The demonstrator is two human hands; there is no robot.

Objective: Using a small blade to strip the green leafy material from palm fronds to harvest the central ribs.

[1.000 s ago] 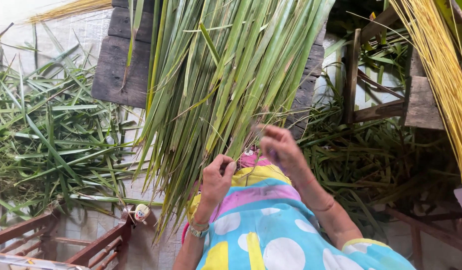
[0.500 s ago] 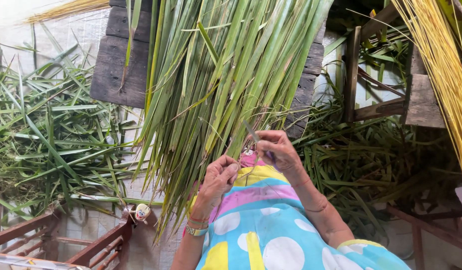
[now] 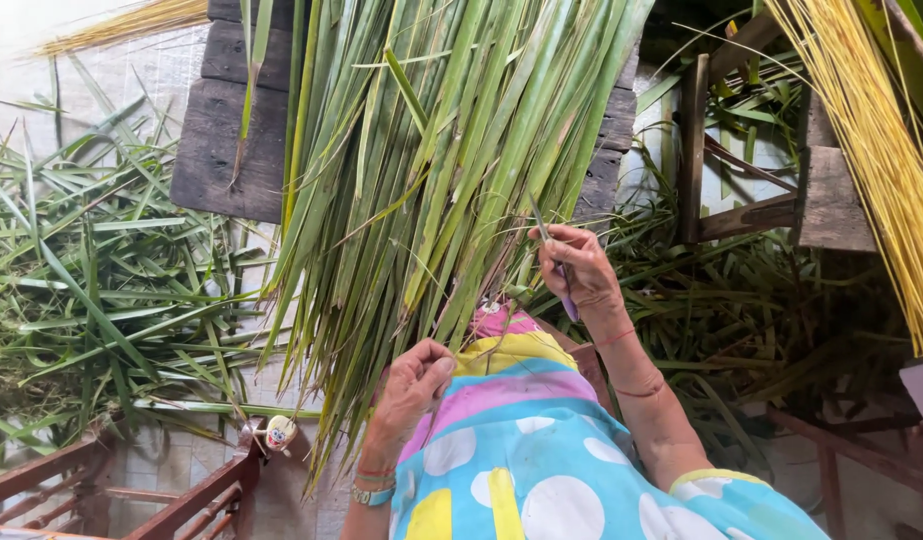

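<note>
R hand [image 3: 578, 268] grips a small knife [image 3: 551, 252] w/ blade up at 12 o'clock in the palm-leaf bundle [image 3: 451, 150] across the lap, L hand [image 3: 413, 382] pinching a strip at 7 o'clock—slip could nick fingers.

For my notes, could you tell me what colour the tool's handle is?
Purple, on the small knife in the right hand; head view.

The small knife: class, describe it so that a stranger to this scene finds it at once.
Start at the big bundle of long green leaves hanging down the middle. At its lower right edge is the right hand. The small knife sits in that hand: thin grey blade pointing up, purple handle below, unlike the leaves.
</note>
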